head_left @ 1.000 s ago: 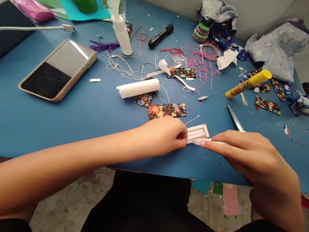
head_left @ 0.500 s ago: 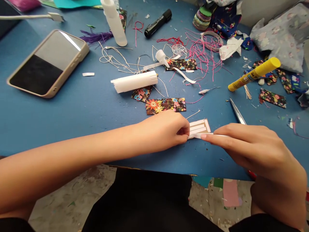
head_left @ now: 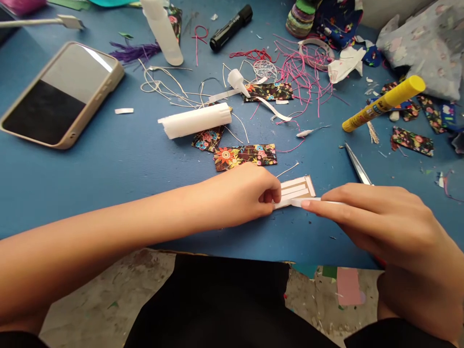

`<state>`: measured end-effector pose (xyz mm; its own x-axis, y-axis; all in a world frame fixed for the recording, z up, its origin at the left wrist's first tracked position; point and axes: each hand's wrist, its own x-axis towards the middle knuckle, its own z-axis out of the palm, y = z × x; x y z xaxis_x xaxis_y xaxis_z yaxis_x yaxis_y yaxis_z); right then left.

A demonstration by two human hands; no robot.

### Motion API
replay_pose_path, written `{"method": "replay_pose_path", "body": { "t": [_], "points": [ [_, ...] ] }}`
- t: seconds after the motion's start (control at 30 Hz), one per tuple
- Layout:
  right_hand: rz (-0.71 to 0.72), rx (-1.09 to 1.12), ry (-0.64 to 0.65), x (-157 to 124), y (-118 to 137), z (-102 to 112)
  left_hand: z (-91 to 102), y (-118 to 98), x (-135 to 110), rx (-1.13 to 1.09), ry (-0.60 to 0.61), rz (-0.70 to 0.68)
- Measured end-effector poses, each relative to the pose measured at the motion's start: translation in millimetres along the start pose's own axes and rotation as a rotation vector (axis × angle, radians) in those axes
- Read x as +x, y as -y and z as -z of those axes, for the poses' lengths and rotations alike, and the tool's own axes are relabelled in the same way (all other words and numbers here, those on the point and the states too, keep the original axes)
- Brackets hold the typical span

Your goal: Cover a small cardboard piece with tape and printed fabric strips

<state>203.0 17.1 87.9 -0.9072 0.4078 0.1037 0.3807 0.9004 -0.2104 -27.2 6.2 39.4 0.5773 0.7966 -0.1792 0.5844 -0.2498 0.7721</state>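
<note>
My left hand [head_left: 241, 195] rests on the blue table [head_left: 108, 164] with its fingers curled, pinching the left end of a thin white paper strip [head_left: 290, 203]. My right hand [head_left: 377, 222] presses the same strip flat with its fingers closed over the right part. The strip lies along the near edge of a small brown card [head_left: 299, 187] that carries white strips. A floral fabric rectangle [head_left: 244, 156] lies just beyond my left hand.
A phone [head_left: 58, 94] lies at the left. A white paper roll [head_left: 195, 121], a glue bottle [head_left: 161, 29], a black marker [head_left: 230, 28], a yellow glue stick [head_left: 382, 104], tweezers [head_left: 357, 166], pink threads [head_left: 304, 77] and fabric scraps [head_left: 411, 140] are scattered about.
Both hands stay on the strip with little movement. The view has tilted down slightly, so the table's things sit higher in the picture.
</note>
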Motion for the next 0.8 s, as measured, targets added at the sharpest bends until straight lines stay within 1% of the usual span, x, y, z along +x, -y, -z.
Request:
{"method": "replay_pose_path", "body": {
  "t": [0.17, 0.3, 0.47, 0.67, 0.8],
  "points": [
    [0.045, -0.003, -0.026, 0.7, -0.8, 1.0, -0.1, 0.9, 0.1, -0.012, 0.014, 0.010],
    [0.018, 0.030, -0.025, 0.2, -0.1, 1.9, 0.3, 0.5, 0.3, 0.000, 0.021, 0.001],
    [0.056, 0.027, -0.036, -3.5, -4.0, -0.4, 0.4, 1.2, 0.8, 0.021, 0.026, -0.009],
    [0.060, 0.026, -0.033, -4.6, -5.4, -1.4, 0.0, 4.0, 1.0, 0.029, 0.037, -0.054],
    [0.049, 0.038, -0.014, -2.4, -3.2, 1.2, 0.2, 2.4, 1.5, 0.045, 0.027, -0.039]
  ]
}}
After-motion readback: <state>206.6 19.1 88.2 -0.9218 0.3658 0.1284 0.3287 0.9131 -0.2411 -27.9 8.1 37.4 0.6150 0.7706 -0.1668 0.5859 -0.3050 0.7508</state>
